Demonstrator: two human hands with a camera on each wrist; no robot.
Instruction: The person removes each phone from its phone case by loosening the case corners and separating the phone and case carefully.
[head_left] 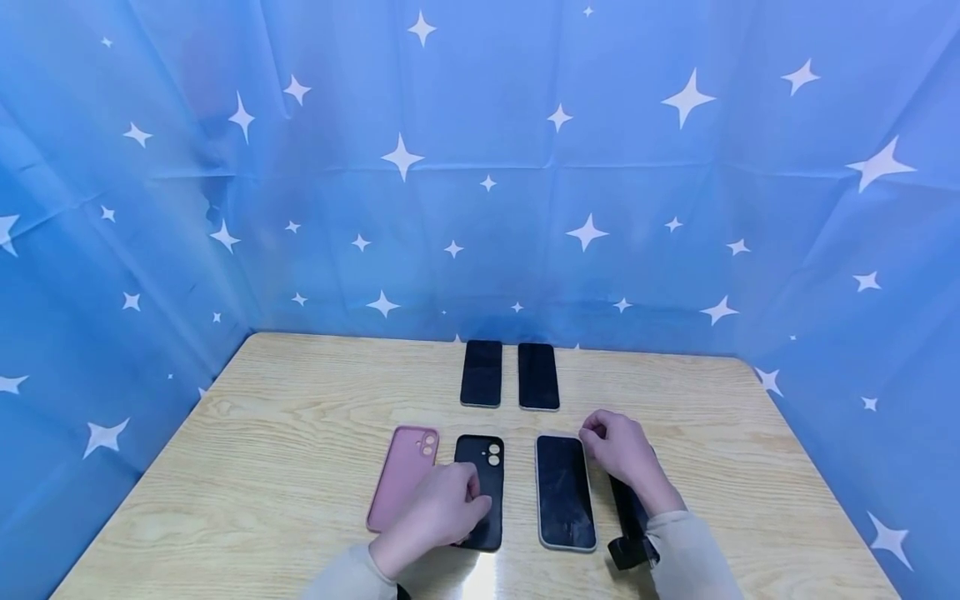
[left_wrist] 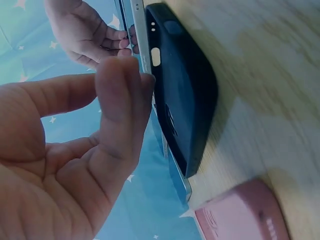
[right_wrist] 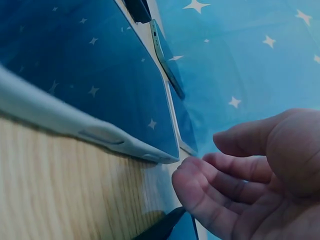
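Note:
My left hand (head_left: 442,500) (left_wrist: 95,145) hovers at the black phone case (head_left: 491,492) (left_wrist: 182,85), fingers loosely bent, with nothing held; whether a fingertip touches the case is unclear. The case lies with its hollow side up. To its left is a pink case (head_left: 397,479) (left_wrist: 240,215). My right hand (head_left: 622,450) (right_wrist: 250,180) is beside the upper right corner of a dark-screened phone with a pale edge (head_left: 564,492) (right_wrist: 100,75). Its fingers curve loosely and hold nothing.
Two dark phones, one (head_left: 482,373) on the left and one (head_left: 538,377) on the right, lie near the back edge of the wooden table (head_left: 300,417). A black device (head_left: 630,550) sits beside the right wrist. Blue cloth with white stars (head_left: 480,217) hangs behind.

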